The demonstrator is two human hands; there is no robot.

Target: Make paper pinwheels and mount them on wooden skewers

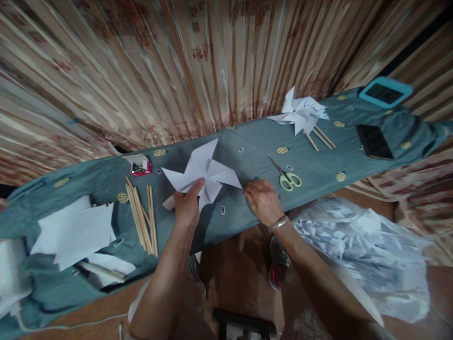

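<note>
My left hand [187, 205] is closed on a white paper pinwheel [207, 174], its thumb pressed near the middle of the folded blades. A short light-brown piece [169, 203] sticks out to the left beneath that hand; I cannot make out what it is. My right hand [262, 200], a bracelet at its wrist, is low over the cloth just right of the pinwheel. Its fingers are pinched together, and anything between them is hidden. Scissors [289, 179] with pale green handles lie to the right of it, blades pointing up and left.
Wooden sticks [141, 217], white paper sheets [79, 231] and a small red box [141, 166] with metal pieces lie on the left. Finished pinwheels [299, 113], a black phone [374, 141] and a blue-framed device [385, 92] lie right. A bag of paper scraps [361, 250] stands below the table.
</note>
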